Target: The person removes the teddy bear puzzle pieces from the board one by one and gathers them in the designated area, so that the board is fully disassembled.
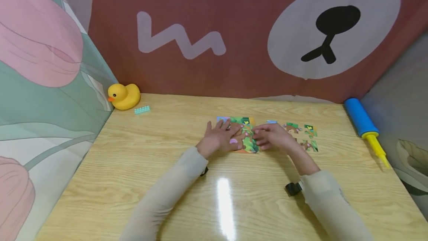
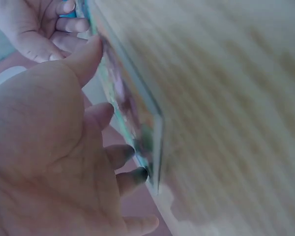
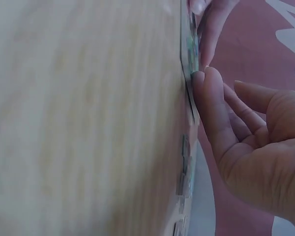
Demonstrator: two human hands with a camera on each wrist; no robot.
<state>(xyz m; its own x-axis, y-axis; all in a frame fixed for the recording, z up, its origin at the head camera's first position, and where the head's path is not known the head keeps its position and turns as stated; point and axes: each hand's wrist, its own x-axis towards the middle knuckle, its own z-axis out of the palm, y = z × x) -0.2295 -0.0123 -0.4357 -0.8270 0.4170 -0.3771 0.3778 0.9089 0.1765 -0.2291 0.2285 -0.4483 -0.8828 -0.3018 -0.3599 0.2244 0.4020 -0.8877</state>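
A colourful jigsaw puzzle [image 1: 249, 144] with a brown animal picture lies on the wooden table. My left hand [image 1: 218, 137] rests on its left part with the fingers spread, covering some of the picture. In the left wrist view the puzzle board [image 2: 157, 147] shows a thin pale edge under those fingers. At the puzzle's right side is my right hand [image 1: 275, 137], its fingertips touching the edge. The right wrist view shows the hand [image 3: 255, 132] with fingers loosely bent and nothing visible between them. Loose puzzle pieces [image 1: 310, 145] lie just right of it, some partly hidden behind the hand.
A yellow rubber duck [image 1: 125, 96] and a small turquoise toy brick [image 1: 142, 109] sit at the table's back left. Near the right edge lies a blue and yellow pump [image 1: 362, 120]. A printed cloth [image 1: 247, 66] hangs behind the table [image 1: 260, 203].
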